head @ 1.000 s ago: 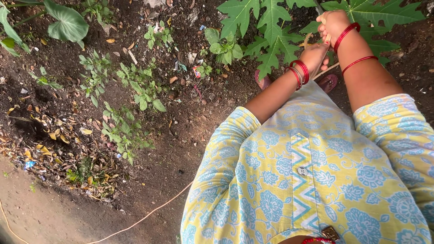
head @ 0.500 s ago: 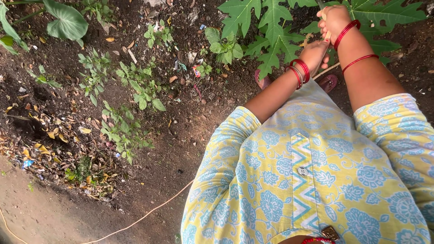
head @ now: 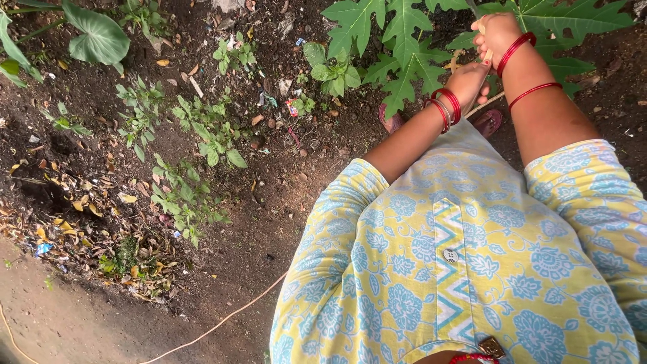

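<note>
My left hand [head: 467, 81] and my right hand [head: 495, 32] are both closed around a thin pale wooden handle [head: 489, 55], right hand above left, at the top right. Red bangles circle both wrists. The handle runs under broad lobed papaya leaves [head: 404, 40], so its far end is hidden. A lower stretch of a pale stick [head: 490, 103] shows beside my left wrist. My yellow and blue flowered garment [head: 458, 256] fills the lower right.
My sandalled feet [head: 391, 120] stand on dark bare soil [head: 283, 195]. Small green weeds [head: 202, 135] grow left of centre. Dry leaves and litter [head: 87, 216] lie at the left. A thin pale cord [head: 222, 322] crosses the packed ground at the bottom.
Both hands keep their grip in the same spot. Only the view has drifted slightly.
</note>
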